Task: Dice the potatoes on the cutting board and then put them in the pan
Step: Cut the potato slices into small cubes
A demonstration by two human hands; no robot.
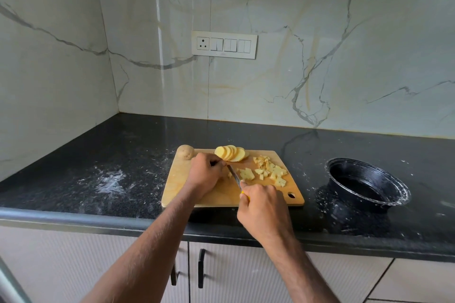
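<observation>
A wooden cutting board [221, 195] lies on the black counter. At its far edge is a fanned row of potato slices [231, 153], and a whole unpeeled potato [186, 151] sits at its far left corner. Several diced pieces [269, 171] are scattered on the right half. My right hand [262, 206] grips a yellow-handled knife [234, 177] whose blade points away, toward my left hand. My left hand [205, 173] has curled fingers resting on potato pieces by the blade; what is under them is mostly hidden. The black pan [368, 186] stands to the right of the board.
White flour-like dust [110, 181] is smeared on the counter left of the board and around the pan. Marble-pattern walls meet in a corner at the back left. A switch panel [224, 44] is on the wall. Cabinet doors with black handles [201, 267] are below the counter edge.
</observation>
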